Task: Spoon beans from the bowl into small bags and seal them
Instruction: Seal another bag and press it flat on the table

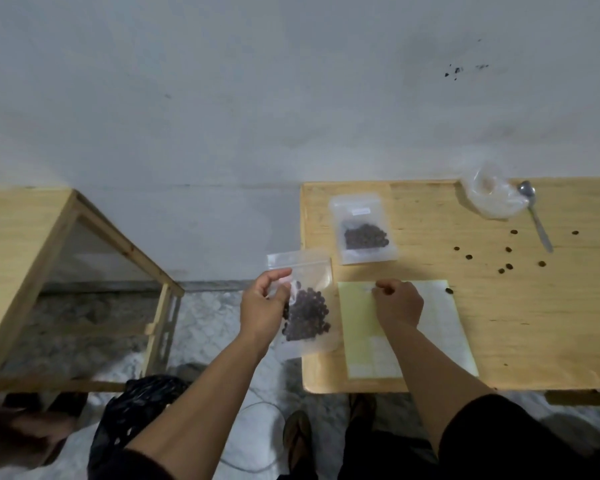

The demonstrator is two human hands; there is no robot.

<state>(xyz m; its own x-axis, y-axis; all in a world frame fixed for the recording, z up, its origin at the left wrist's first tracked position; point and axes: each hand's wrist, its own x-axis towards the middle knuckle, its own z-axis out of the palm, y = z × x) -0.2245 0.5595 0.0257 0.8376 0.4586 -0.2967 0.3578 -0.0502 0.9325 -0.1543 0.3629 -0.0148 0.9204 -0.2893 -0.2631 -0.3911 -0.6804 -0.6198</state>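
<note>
A spoon (536,218) lies beside the clear bowl (492,195) at the table's (499,323) far edge; loose beans (506,266) are scattered near them. A filled bag (364,233) lies flat farther back. The left hand (262,306) pinches a second bean bag (309,306) at the table's left edge. The right hand (397,303), fingers curled together, rests on a label sheet (440,327) just beside it.

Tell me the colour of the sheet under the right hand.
Pale yellow-green sheet, whiter toward its right side; head view.

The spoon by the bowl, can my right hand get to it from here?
Probably yes: the right hand rests on the sheet, and only loose beans lie before the spoon.
</note>
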